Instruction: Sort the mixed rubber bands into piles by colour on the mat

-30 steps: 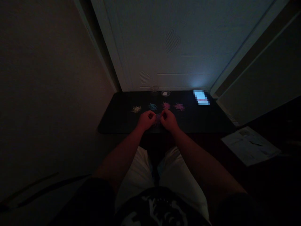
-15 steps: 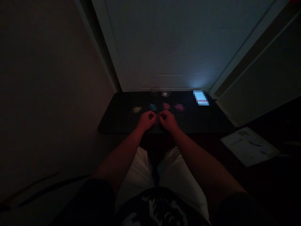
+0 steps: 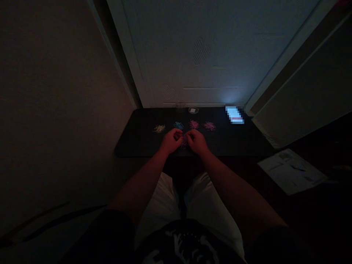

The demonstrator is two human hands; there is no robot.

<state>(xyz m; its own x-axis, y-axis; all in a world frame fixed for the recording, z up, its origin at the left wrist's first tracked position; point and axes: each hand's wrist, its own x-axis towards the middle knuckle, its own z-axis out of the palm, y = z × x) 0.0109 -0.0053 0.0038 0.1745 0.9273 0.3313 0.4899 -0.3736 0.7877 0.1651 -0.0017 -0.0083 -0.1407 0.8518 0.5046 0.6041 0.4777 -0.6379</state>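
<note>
The room is very dark. My left hand (image 3: 171, 140) and my right hand (image 3: 197, 141) rest close together on a black mat (image 3: 137, 139), both with fingers curled in a pinch over a small purple heap (image 3: 184, 140) of thin pieces between them. Beyond the hands lie small heaps of the same thin pieces: a yellowish heap (image 3: 159, 128), a blue heap (image 3: 178, 125), a pink heap (image 3: 194, 124) and a magenta heap (image 3: 209, 126). What each pinch holds is too small to make out.
A lit phone screen (image 3: 234, 114) glows at the mat's far right. A small clear lid or dish (image 3: 193, 109) and a clear cup (image 3: 180, 106) stand at the far edge, against a white door (image 3: 209, 51). A sheet of paper (image 3: 291, 170) lies at right.
My hands have drawn slightly closer together over the purple heap; otherwise nothing has visibly moved.
</note>
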